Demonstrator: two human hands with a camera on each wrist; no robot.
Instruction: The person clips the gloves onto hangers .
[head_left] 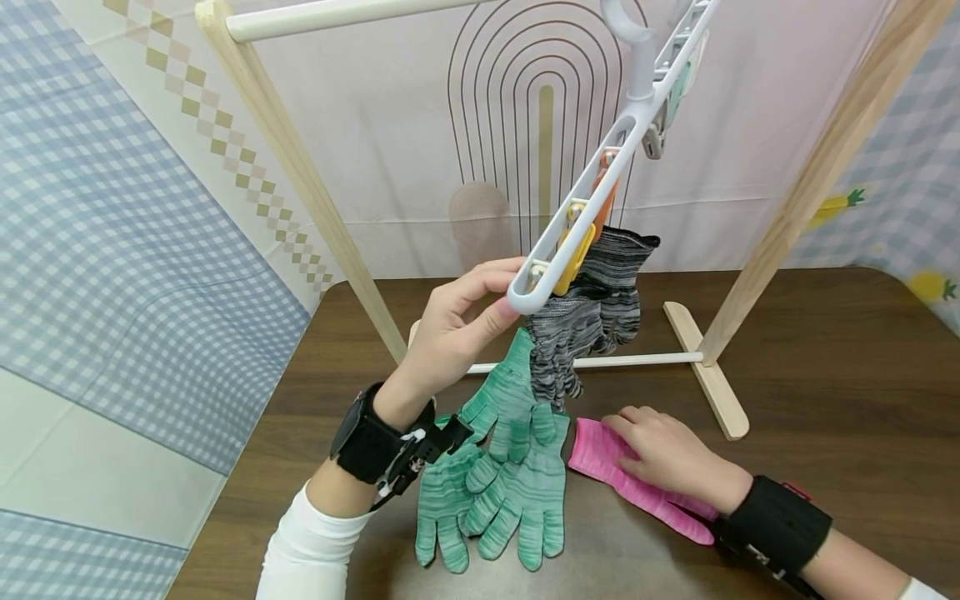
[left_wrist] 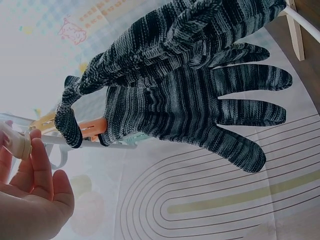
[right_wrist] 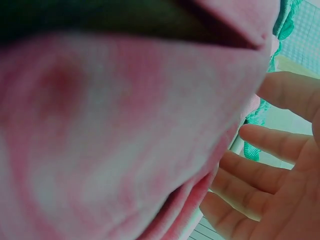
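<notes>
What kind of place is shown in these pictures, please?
Probably a staged tabletop laundry setup, not a real home: a small wooden drying rack on a brown table, a clip hanger with gloves, printed backdrop cloths.

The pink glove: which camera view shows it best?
The head view: the pink glove lies on the table under the right hand. The right wrist view shows only blurred pink fabric; the left wrist view shows none.

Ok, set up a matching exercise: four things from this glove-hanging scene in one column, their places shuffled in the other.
Things:
1. grey striped gloves
2. green gloves
3. pink glove
4. white clip hanger

Places:
A. flat on the table, under the right hand
B. held at its end by the left hand
C. clipped up, hanging
D. flat on the table between the hands

Pairs: 1-C, 2-D, 3-A, 4-B
</notes>
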